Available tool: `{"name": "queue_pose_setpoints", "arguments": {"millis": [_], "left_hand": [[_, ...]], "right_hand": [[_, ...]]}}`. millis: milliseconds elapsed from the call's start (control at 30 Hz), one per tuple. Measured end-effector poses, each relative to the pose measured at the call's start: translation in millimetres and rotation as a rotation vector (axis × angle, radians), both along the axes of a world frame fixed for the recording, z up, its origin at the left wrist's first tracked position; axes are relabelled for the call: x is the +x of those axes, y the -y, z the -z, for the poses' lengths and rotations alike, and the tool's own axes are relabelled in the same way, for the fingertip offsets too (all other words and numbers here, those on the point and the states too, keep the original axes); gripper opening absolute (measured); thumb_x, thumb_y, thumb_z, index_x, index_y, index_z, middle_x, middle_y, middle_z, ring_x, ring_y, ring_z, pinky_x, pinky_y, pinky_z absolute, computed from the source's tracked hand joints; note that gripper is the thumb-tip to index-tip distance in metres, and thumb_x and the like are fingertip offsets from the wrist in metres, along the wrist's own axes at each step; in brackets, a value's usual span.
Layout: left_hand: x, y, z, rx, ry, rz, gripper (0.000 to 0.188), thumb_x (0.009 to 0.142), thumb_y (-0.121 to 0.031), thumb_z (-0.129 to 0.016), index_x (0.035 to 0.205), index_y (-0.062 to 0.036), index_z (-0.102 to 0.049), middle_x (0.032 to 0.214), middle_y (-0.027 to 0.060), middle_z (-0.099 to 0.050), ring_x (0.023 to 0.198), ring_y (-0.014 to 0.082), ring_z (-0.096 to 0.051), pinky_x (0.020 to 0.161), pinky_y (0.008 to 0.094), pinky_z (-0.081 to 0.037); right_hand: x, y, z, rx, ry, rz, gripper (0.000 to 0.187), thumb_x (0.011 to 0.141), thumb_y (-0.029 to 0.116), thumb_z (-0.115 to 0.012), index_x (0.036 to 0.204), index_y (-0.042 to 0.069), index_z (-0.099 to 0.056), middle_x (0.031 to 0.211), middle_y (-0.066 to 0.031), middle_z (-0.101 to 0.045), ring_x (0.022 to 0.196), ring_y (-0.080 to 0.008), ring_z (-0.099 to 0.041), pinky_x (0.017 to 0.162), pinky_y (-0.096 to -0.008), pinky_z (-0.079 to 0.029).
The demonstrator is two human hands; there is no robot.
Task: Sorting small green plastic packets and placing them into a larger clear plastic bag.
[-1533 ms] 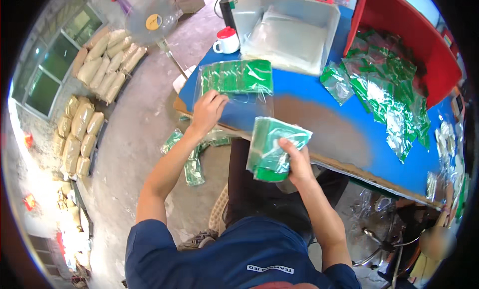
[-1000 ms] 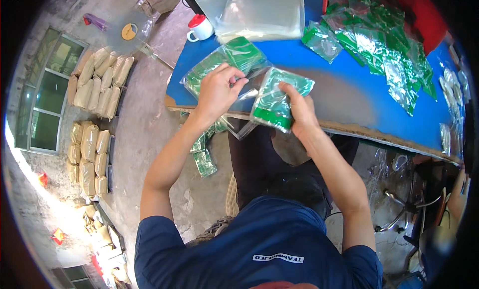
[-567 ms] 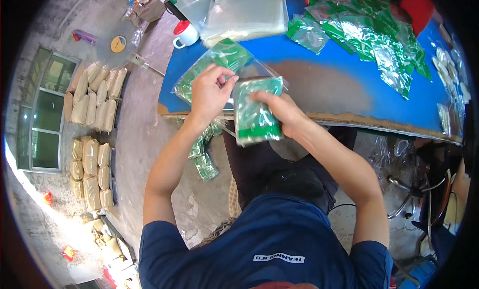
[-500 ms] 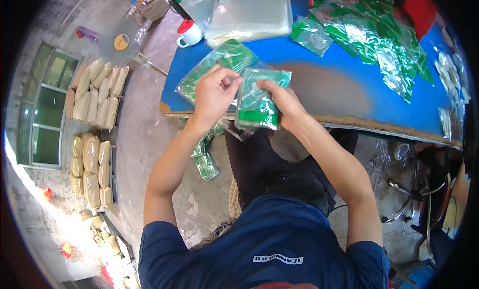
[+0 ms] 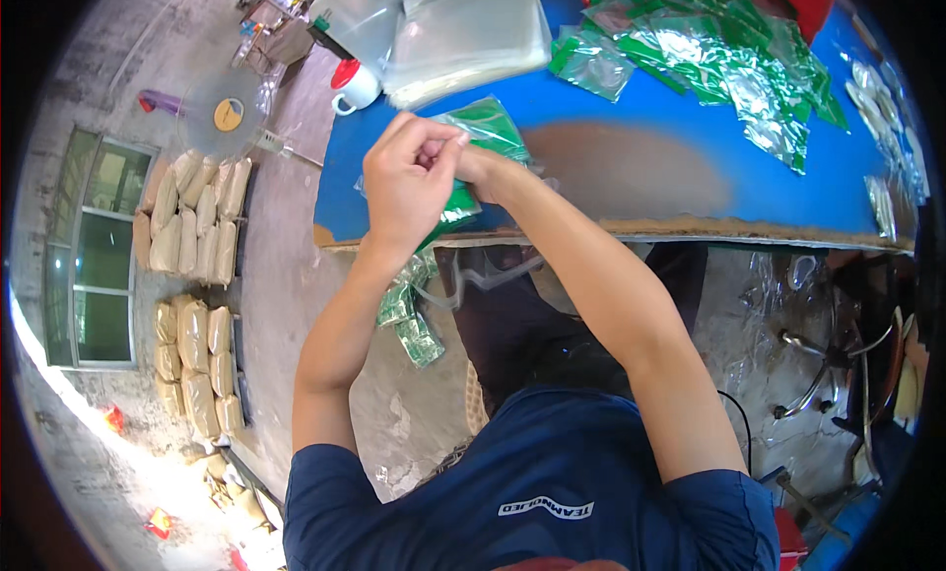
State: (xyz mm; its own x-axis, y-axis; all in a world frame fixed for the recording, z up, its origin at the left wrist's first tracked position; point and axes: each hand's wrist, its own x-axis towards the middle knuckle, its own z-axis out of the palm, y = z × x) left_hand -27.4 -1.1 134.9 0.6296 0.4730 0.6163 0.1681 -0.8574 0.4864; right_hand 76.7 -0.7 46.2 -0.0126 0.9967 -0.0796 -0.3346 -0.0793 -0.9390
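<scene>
Over the table's near left edge, my left hand [image 5: 406, 177] is closed in a pinch, its thumb and fingers pressed together. What it pinches, if anything, is hidden. My right hand [image 5: 477, 167] reaches across just behind it; its fingers are covered by my left hand. Below my hands a green packet in clear film [image 5: 459, 204] shows in part. Beyond them lies a larger clear bag with green contents [image 5: 488, 126]. A transparent plastic bag [image 5: 483, 275] hangs over the table edge above my lap.
On the blue table [image 5: 552, 103] are a stack of clear bags [image 5: 473, 39], a white mug with a red lid [image 5: 355, 84] and a heap of green packets [image 5: 709, 59]. Green packets [image 5: 419, 339] hang below the left edge. Tan sacks [image 5: 192, 221] stand by the wall.
My right hand has moved left and its fingers have gone behind my left hand. The green packet it held flat before me is now mostly hidden. The view has shifted slightly.
</scene>
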Motion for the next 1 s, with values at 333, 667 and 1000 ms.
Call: {"name": "queue_pose_setpoints", "arguments": {"millis": [333, 667, 1000], "left_hand": [[33, 32, 19, -0.236, 0.145, 0.078, 0.012, 0.080, -0.004, -0.077, 0.086, -0.0025, -0.066, 0.082, 0.0059, -0.063, 0.065, 0.0101, -0.060, 0.058, 0.0262, -0.049], [-48, -135, 68, -0.757, -0.185, -0.017, 0.068, 0.096, -0.036, -0.063, 0.145, 0.0034, -0.039, 0.140, 0.0150, -0.053, 0.129, 0.0224, -0.050, 0.110, 0.0344, -0.038], [-52, -98, 74, -0.978, -0.338, 0.119, 0.067, 0.089, -0.032, -0.073, 0.141, 0.0015, -0.047, 0.131, 0.0100, -0.060, 0.117, 0.0190, -0.057, 0.101, 0.0318, -0.043]], "right_hand": [[-31, 79, 18, 0.275, -0.712, 0.415, 0.057, 0.100, 0.061, -0.037, 0.138, 0.021, -0.046, 0.135, -0.0036, -0.052, 0.125, -0.0182, -0.050, 0.101, -0.0395, -0.044], [10, 82, 11, 0.040, -0.830, 0.257, 0.042, 0.095, 0.030, -0.061, 0.130, 0.008, -0.053, 0.127, -0.0080, -0.060, 0.118, -0.0252, -0.056, 0.103, -0.0440, -0.042], [-4, 44, 0, -0.138, -0.886, 0.134, 0.039, 0.102, 0.030, -0.047, 0.128, 0.002, -0.052, 0.123, -0.0115, -0.061, 0.108, -0.0237, -0.061, 0.097, -0.0413, -0.049]]}}
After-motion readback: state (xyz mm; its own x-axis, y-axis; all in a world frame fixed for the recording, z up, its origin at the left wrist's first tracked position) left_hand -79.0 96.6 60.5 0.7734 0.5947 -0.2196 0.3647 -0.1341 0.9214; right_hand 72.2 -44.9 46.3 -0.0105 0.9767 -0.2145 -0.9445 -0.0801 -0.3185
